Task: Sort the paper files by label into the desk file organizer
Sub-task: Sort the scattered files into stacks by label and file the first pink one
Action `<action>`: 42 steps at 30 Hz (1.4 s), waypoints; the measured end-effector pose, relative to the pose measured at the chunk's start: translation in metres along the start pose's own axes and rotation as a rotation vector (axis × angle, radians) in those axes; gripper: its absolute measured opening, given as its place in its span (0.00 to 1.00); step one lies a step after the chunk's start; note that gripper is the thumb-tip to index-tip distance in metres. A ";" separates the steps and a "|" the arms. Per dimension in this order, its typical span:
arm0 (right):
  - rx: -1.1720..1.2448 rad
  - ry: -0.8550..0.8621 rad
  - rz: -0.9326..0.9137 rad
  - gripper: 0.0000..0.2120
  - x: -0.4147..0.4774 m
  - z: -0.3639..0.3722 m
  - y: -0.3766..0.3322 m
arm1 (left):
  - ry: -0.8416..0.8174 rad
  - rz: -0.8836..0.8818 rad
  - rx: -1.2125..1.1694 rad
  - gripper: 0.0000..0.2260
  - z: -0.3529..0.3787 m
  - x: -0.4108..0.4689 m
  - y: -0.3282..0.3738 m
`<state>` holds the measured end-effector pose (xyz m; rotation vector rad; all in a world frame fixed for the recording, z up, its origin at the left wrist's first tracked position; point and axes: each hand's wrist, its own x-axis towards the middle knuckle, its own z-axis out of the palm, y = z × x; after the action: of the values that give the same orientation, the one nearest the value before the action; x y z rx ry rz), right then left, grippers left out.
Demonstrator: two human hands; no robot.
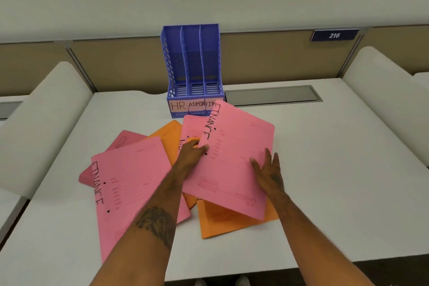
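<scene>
Head view. Beyond your hands, the blue file organizer (193,69) stands upright at the far edge of the bench (336,158), its three slots labelled HR, ADMIN and, partly hidden, FIN. The raised pink FINANCE file (232,158) covers that last label's end. Beneath and to the left of your hands lie a second pink FINANCE file (130,183), a darker pink file (125,140) under it, a pink HR file (191,127) and orange files (167,137), loosely overlapping.

Your left hand (192,152) pinches the lifted file's left edge, thumb on top. Your right hand (269,169) has its fingers spread over the file's right edge; whether it grips underneath cannot be told. Both forearms reach forward from the near edge.

The bench is white, with a grey cable flap (271,95) right of the organizer. Tan partitions back it, one bearing a plate marked 216 (334,35).
</scene>
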<state>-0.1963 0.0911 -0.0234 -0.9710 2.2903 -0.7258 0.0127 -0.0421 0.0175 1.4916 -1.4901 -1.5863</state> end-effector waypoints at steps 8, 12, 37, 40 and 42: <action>0.726 -0.289 0.009 0.27 0.031 -0.017 -0.073 | 0.187 0.053 -0.329 0.08 -0.058 -0.021 0.001; 0.823 -0.365 -0.067 0.21 0.031 -0.012 -0.095 | 0.187 0.051 -0.352 0.08 -0.074 -0.029 -0.003; 0.743 -0.269 -0.016 0.16 0.031 -0.008 -0.094 | 0.707 -0.548 0.189 0.21 -0.216 -0.067 -0.138; 0.744 -0.259 -0.019 0.15 0.029 -0.008 -0.094 | 0.685 -0.460 0.040 0.10 -0.220 -0.075 -0.124; 0.749 -0.256 -0.020 0.15 0.027 -0.009 -0.095 | 0.686 -0.397 -0.003 0.11 -0.227 -0.075 -0.112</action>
<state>-0.1736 0.0159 0.0377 -0.6702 1.5798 -1.2566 0.2742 -0.0273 -0.0120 2.1362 -0.8355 -1.0703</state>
